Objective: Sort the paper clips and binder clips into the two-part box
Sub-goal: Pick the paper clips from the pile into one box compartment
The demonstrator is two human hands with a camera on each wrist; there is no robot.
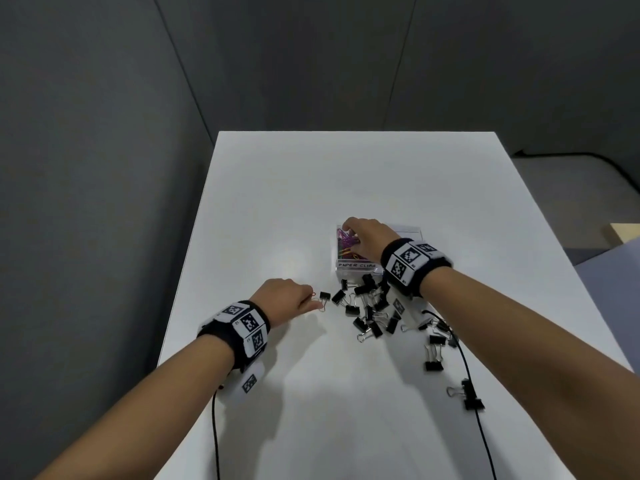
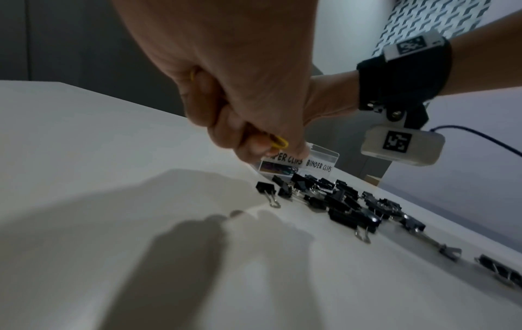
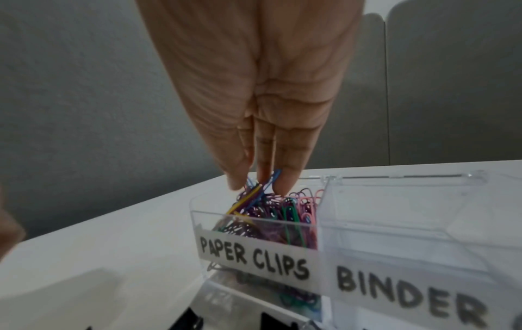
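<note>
A clear two-part box (image 1: 410, 234) stands mid-table with labels PAPER CLIPS and BINDER CLIPS. Its left part (image 3: 254, 223) is full of coloured paper clips (image 3: 285, 207). Its right part (image 3: 395, 201) shows nothing inside. My right hand (image 1: 349, 231) points down into the left part, and its fingertips (image 3: 234, 183) pinch a few paper clips on top of the heap. My left hand (image 1: 313, 301) hovers left of the box, fingers curled round several paper clips (image 2: 279, 141), yellow and red. Black binder clips (image 1: 367, 308) lie heaped in front of the box.
One binder clip (image 1: 324, 296) lies just right of my left fingertips. More stray binder clips (image 1: 434, 355) sit toward the table's right front, one (image 1: 471, 398) beside a black cable (image 1: 465, 368). Grey partition walls close the left and back.
</note>
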